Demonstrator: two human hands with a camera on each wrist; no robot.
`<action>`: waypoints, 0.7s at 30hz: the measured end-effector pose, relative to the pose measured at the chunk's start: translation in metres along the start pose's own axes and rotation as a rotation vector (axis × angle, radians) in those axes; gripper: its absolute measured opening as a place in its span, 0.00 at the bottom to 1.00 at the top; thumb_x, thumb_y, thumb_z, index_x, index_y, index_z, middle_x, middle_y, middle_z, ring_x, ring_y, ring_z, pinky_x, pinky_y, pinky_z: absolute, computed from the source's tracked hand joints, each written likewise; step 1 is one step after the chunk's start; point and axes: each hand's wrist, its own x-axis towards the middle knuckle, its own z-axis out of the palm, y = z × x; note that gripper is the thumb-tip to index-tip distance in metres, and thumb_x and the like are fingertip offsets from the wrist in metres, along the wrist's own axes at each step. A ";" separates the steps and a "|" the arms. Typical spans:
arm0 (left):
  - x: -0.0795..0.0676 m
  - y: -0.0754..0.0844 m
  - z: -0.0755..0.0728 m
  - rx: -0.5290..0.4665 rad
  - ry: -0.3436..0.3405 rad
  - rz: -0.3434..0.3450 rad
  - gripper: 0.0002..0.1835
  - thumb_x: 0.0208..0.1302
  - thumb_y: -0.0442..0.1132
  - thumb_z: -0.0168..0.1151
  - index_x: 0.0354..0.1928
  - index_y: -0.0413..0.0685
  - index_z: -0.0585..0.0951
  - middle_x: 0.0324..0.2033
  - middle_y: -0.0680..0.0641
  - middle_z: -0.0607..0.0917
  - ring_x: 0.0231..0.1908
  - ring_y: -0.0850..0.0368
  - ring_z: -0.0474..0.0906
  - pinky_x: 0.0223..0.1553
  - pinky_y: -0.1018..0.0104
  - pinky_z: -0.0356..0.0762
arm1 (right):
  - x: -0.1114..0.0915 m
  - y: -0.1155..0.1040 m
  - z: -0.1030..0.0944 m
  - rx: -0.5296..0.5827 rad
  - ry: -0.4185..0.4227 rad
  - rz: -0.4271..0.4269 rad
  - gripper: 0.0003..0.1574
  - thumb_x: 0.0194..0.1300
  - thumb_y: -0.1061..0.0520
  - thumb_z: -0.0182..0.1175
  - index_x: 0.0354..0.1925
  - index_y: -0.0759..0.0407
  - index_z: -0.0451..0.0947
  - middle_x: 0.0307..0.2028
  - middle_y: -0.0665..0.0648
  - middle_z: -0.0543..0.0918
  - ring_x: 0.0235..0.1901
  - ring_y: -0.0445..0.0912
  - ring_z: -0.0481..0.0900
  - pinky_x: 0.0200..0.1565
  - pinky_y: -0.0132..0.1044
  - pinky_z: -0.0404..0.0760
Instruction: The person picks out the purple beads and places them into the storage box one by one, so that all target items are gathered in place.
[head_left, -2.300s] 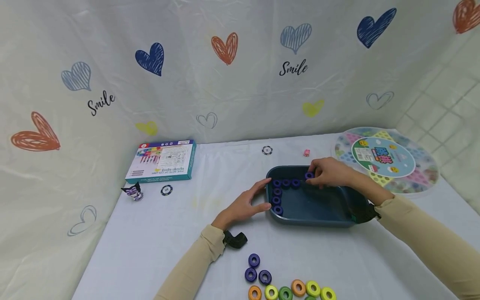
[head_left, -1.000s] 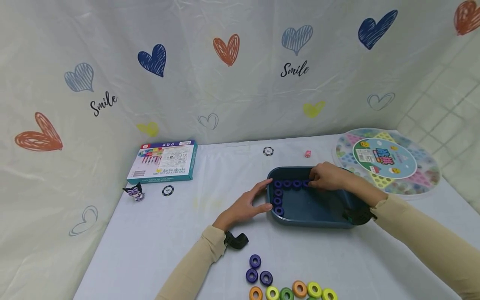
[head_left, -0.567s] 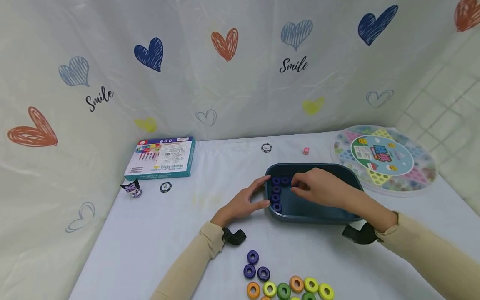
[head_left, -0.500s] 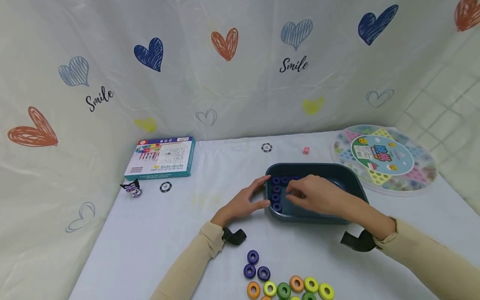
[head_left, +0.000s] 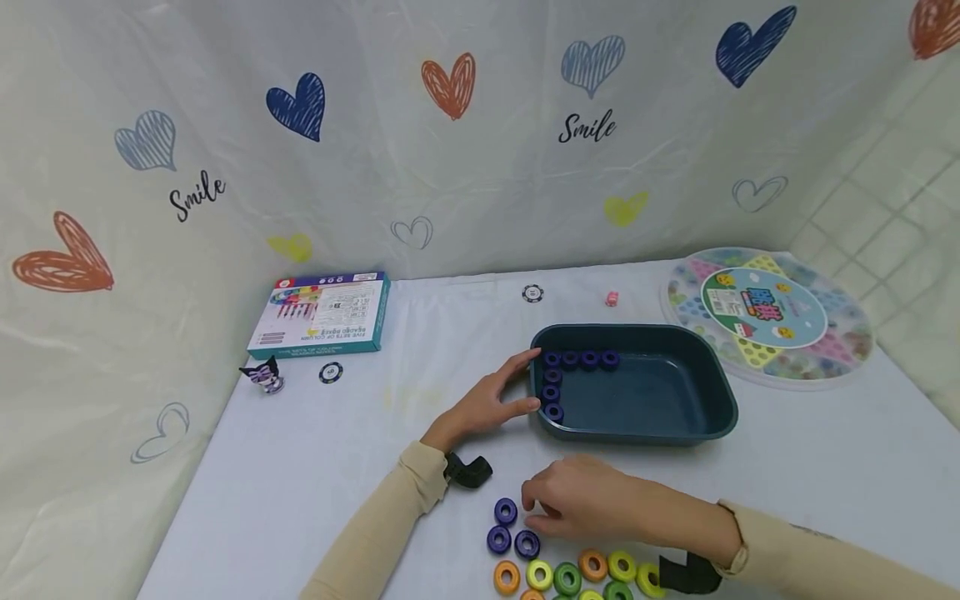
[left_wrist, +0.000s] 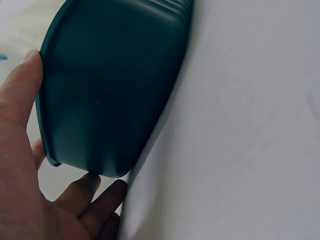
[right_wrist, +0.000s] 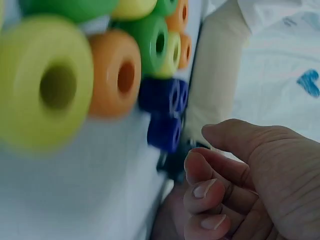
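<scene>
A dark teal plastic basin [head_left: 645, 439] stands on the table. Inside it, purple ring beads [head_left: 589, 360] line the left end and part of the back wall. My left hand [head_left: 483, 407] rests against the basin's left end, thumb and forefinger spread along the rim; in the left wrist view, fingertips [left_wrist: 120, 187] touch its side. My right hand [head_left: 585, 504] hovers at the front, fingers loosely bent, holding nothing. Just left of it lie 3 loose purple beads [right_wrist: 165, 131]; its thumb and forefinger are apart.
Yellow, orange and green ring beads [head_left: 567, 577] lie along the front edge, beneath my right wrist. At the back left are a flat box [head_left: 318, 317], a small figurine [head_left: 264, 377] and a poker chip [head_left: 331, 372]. A round game board [head_left: 765, 317] lies back right.
My right hand set a purple bead at the right end of the back row, let go, and moved out of the basin toward the front beads. My left hand stayed at the basin.
</scene>
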 end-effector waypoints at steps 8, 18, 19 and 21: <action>0.003 -0.013 0.004 0.006 0.000 0.003 0.40 0.57 0.63 0.53 0.69 0.68 0.49 0.65 0.62 0.56 0.62 0.65 0.56 0.60 0.59 0.57 | 0.003 -0.005 0.018 -0.002 -0.041 -0.087 0.10 0.59 0.46 0.58 0.35 0.49 0.78 0.18 0.35 0.67 0.15 0.27 0.62 0.17 0.22 0.62; 0.002 -0.011 0.003 0.011 -0.005 -0.012 0.40 0.57 0.64 0.52 0.69 0.70 0.48 0.65 0.63 0.55 0.62 0.65 0.55 0.61 0.60 0.57 | 0.002 0.005 0.022 -0.005 -0.037 -0.070 0.12 0.58 0.45 0.59 0.38 0.48 0.77 0.16 0.35 0.66 0.15 0.28 0.62 0.19 0.23 0.62; 0.002 -0.011 0.003 0.010 -0.005 -0.016 0.40 0.57 0.64 0.52 0.68 0.70 0.48 0.65 0.64 0.55 0.62 0.65 0.55 0.61 0.60 0.57 | 0.001 0.007 0.021 -0.002 -0.036 -0.061 0.12 0.58 0.45 0.59 0.38 0.47 0.77 0.16 0.34 0.66 0.15 0.28 0.62 0.19 0.24 0.62; 0.001 -0.011 0.003 0.008 -0.006 -0.022 0.40 0.57 0.64 0.52 0.69 0.70 0.48 0.65 0.64 0.55 0.63 0.66 0.55 0.61 0.60 0.57 | -0.002 0.011 0.019 0.010 -0.032 -0.042 0.11 0.57 0.46 0.60 0.38 0.47 0.77 0.15 0.35 0.66 0.15 0.29 0.63 0.20 0.24 0.63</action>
